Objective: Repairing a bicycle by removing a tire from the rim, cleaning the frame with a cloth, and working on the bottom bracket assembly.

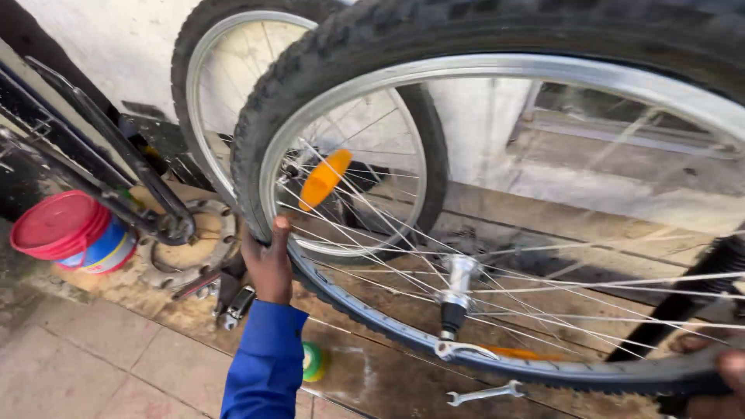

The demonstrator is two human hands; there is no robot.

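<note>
A red-lidded plastic tub sits at the floor's left edge. The left hand, in a blue sleeve, is clamped on the knobby black tyre of a silver-rimmed spoked bicycle wheel, held upright mid-frame. A silver spanner lies below. The right hand closes on the tyre's lower right.

Under my hands: wet, grimy wooden board floor across frame middle, tiled floor at lower left. On boards: red-lidded tub at left, toothed metal ring beside it, green tape roll bottom centre, spanner lower middle.
</note>
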